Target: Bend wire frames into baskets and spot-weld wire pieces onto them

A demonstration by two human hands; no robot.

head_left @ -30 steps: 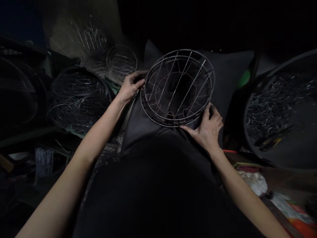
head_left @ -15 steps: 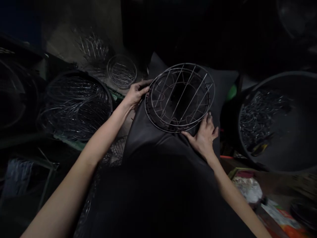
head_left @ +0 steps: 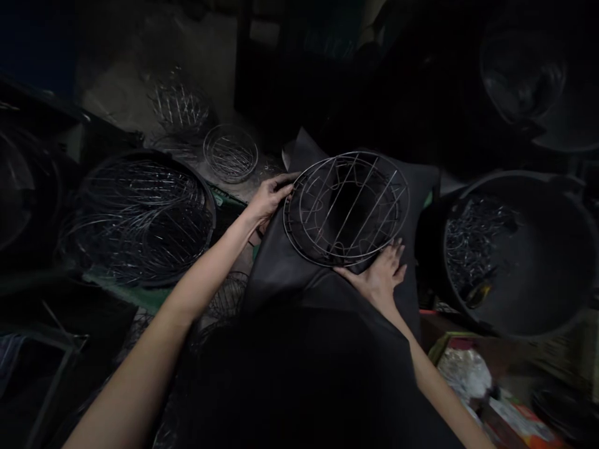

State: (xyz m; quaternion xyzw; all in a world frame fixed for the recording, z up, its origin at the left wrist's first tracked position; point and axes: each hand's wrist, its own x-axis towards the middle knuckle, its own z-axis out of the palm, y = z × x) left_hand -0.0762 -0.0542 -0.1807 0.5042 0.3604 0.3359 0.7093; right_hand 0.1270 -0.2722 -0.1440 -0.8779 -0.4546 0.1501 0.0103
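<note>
Round wire rack [head_left: 354, 201] on black sheet [head_left: 276, 280], toward its far edge, right of the pointed far-left corner. Left hand [head_left: 270, 198] pinches the rack's left rim; right hand [head_left: 378, 277] splayed against the near-right rim, thumb along near side. 2-sided hold probably steadies it on slack material. Rack: bare grey wire, 2 large offset rings, parallel bars across, looped wire inside.

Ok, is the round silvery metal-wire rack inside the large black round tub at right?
No: the wire rack is between the left hand and the right hand, left of the black tub in the picture.
</note>
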